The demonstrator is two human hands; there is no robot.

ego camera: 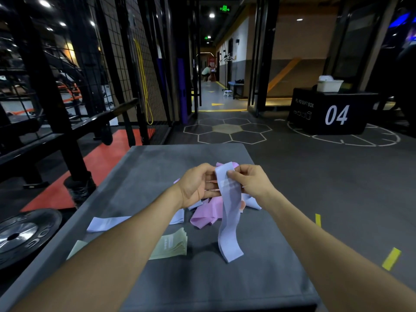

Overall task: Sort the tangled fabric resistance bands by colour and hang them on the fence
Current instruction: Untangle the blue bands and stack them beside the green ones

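A pale lavender-blue band (229, 212) hangs from both my hands over the grey padded box (157, 167), its lower end resting on the box top. My left hand (198, 184) grips its upper part from the left, and my right hand (252, 181) pinches its top edge. Under my hands lies a tangle with a pink band (206, 216) and a peach bit (242, 206). Another lavender-blue band (108, 223) lies flat to the left. A stack of pale green bands (172, 244) sits near my left forearm. The black wire fence (117, 55) stands at the far left.
A yellow loop band (144, 86) hangs on the fence. A weight plate (24, 233) lies on the floor at left, beside a black rack post (56, 109). A black plyo box marked 04 (333, 111) carries a white bin (329, 84). A person crouches down the corridor (207, 72).
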